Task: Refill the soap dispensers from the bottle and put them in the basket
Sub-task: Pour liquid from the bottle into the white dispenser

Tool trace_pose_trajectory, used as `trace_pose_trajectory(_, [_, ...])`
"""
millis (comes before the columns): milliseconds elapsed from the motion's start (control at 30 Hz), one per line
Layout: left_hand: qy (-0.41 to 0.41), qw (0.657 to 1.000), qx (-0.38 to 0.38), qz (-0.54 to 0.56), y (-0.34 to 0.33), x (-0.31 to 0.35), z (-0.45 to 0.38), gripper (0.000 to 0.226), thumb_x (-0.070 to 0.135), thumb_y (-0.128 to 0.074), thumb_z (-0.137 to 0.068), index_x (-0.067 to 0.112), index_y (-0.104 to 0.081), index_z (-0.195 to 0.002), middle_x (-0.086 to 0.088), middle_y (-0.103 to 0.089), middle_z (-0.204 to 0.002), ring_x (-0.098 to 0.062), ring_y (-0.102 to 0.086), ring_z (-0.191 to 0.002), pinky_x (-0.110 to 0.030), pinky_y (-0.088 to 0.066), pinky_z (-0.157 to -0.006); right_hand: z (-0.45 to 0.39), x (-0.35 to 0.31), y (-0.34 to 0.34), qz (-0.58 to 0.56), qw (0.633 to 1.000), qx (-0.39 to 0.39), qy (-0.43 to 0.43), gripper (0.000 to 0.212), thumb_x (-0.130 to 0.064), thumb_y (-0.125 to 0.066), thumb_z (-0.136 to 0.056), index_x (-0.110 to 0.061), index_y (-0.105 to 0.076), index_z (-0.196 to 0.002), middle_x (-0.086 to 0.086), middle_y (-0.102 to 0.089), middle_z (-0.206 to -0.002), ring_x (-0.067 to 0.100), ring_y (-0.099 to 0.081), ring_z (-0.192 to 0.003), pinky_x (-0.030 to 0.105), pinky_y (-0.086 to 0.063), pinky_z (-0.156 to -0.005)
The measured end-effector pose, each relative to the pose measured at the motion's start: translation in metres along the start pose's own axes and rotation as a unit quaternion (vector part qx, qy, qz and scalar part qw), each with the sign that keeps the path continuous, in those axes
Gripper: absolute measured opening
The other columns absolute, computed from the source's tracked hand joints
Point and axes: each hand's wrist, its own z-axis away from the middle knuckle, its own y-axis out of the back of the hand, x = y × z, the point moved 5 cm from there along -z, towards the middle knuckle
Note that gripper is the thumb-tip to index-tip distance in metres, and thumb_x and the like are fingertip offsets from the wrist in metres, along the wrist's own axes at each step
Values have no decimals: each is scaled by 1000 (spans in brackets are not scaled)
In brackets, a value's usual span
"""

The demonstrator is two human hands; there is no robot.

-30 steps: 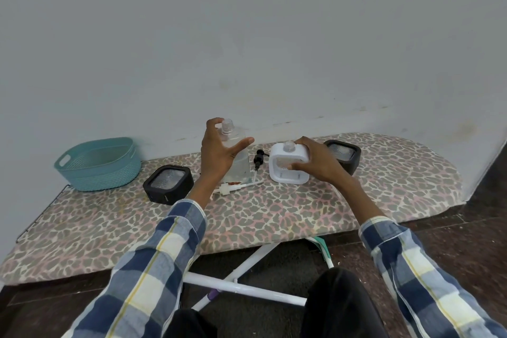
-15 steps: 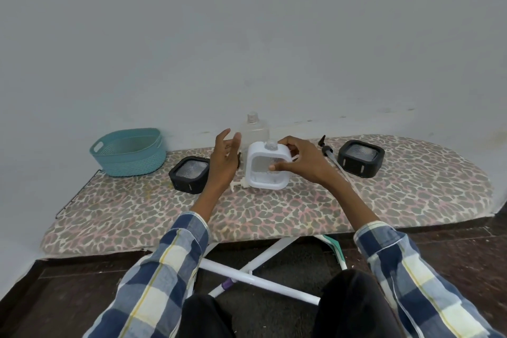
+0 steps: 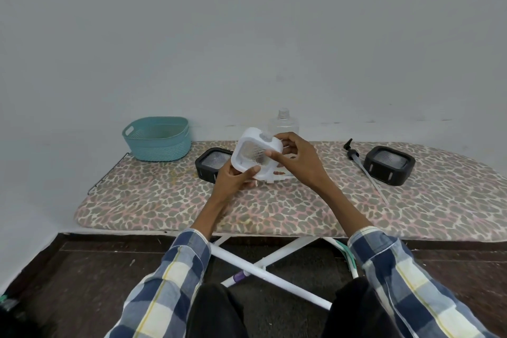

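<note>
- Ironing board, leopard-print cover, serves as the bench; all places below are given relative to it.
- Basket, teal, stands at the board's far left end against the wall. Nothing visible inside it.
- Bottle, clear plastic, cap off, upright at the board's back edge near the middle, partly hidden behind the white dispenser. Fill level cannot be told.
- White dispenser: held in the air above the board's middle, tilted, its textured window toward the camera and its capped neck up. Judged light, with a stiff, smooth plastic shell; likely slippery if soap has run on it. Best held by the square frame edges, not the neck.
- Two black dispensers: one on the board just left of the held one, one toward the right end. Both rest flat.
- Pump, black head with a long clear tube, lies on the board just left of the right black dispenser.
- Left hand: fingers curled under the white dispenser's lower left corner, thumb on its front; it grips.
- Right hand: fingers wrapped round the dispenser's right edge, thumb pressed on the front near the window.
- Judgement: the neck cap probably has to come off before filling.
</note>
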Motion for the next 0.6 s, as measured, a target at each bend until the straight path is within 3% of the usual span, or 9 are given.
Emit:
trace_pose_trajectory(133, [2,999,22,50,7,-6,-4,42,19,-83,-92,19,-67,-131,-14,-77,-124,-43,-75,-108,-58,-63,-87,4,-4,17,-34,989,146,10,31,-46,-77,-95,-21,-69,-113,-6,-74,-99,11,-71,-88,44,-65,-71])
trace_pose_trajectory(233, [-9,997,38,63,6,-5,-7,38,24,-81,-94,23,-68,-130,-12,-77,-123,-40,-76,-107,-57,-64,-87,3,9,30,8,975,221,-12,44,-53,-79,-90,-25,-61,-118,-5,-67,-106,6,-65,-89,34,-60,-74])
trace_pose_trajectory(300, [-22,997,42,65,1,-5,-10,38,22,-81,-94,23,-68,-130,-7,-78,-118,-33,-77,-102,-48,-67,-83,-1,28,31,30,977,205,-40,65,-56,-85,-83,-26,-52,-131,-2,-59,-119,9,-61,-102,28,-56,-78])
trace_pose_trajectory(433, [-48,995,68,64,-6,-5,-18,48,23,-82,-94,16,-64,-138,-7,-76,-126,-26,-77,-109,-33,-65,-79,-14,65,17,73,988,102,-84,94,-52,-91,-76,-26,-40,-149,1,-54,-135,19,-55,-121,34,-52,-95])
trace_pose_trajectory(533, [-51,993,82,69,-8,-7,-23,52,25,-81,-94,20,-61,-141,0,-74,-130,-19,-74,-115,-27,-62,-81,-22,78,2,77,993,45,-81,98,-53,-92,-73,-26,-38,-151,1,-57,-140,19,-57,-124,40,-53,-101])
trace_pose_trajectory(600, [-46,993,82,75,-8,-9,-23,51,24,-79,-95,22,-60,-142,1,-73,-129,-16,-74,-114,-25,-62,-81,-25,81,-5,63,994,32,-80,98,-49,-93,-73,-23,-39,-151,0,-57,-142,17,-58,-125,33,-54,-98])
